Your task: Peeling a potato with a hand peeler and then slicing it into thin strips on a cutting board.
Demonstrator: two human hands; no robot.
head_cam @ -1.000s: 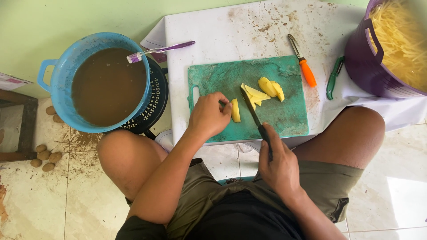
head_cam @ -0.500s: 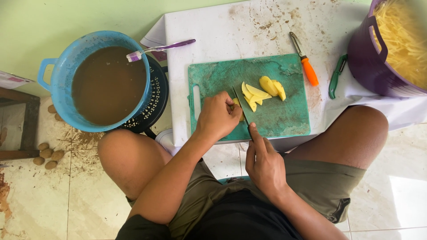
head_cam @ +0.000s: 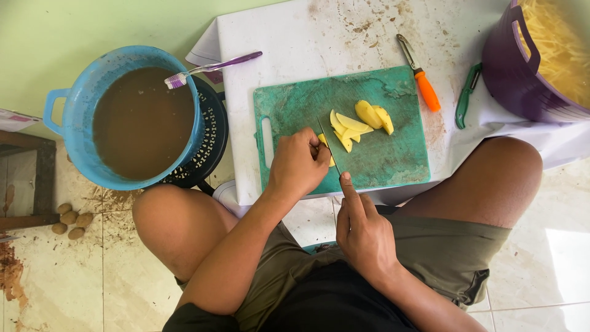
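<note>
Flat white packet with pink print point(head_cam: 15, 118) at left edge, beside blue basin point(head_cam: 74, 117).

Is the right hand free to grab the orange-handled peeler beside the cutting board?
Probably not as things stand: the right hand grips a knife, blade on the green cutting board. The orange-handled peeler lies uncovered on the white table, nothing blocking it.

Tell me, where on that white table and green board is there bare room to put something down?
On the white table, between the toothbrush and orange peeler. On the cutting board, right of the potato slices. It is crowded around the left hand, knife and right hand.
</note>
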